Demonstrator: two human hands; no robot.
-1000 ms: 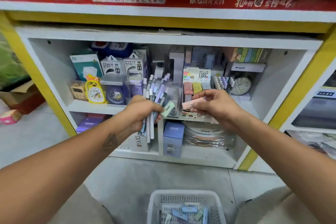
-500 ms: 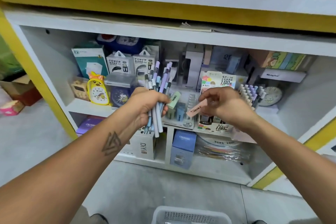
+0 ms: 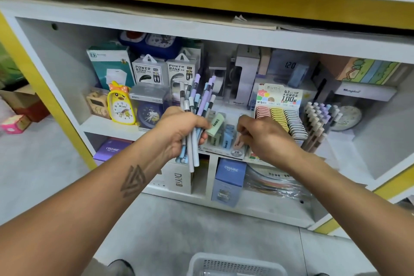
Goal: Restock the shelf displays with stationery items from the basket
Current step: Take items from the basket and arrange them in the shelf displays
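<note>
A bundle of slim pens (image 3: 194,119), capped in lilac, pale blue, white and dark grey, fans upward from the left hand (image 3: 179,129), whose fingers curl round it along with a pale green eraser (image 3: 215,123). The right hand (image 3: 265,135) pinches a pink eraser (image 3: 238,142) at the eraser tray on the shelf (image 3: 107,126). The white basket (image 3: 233,264) sits on the floor below.
</note>
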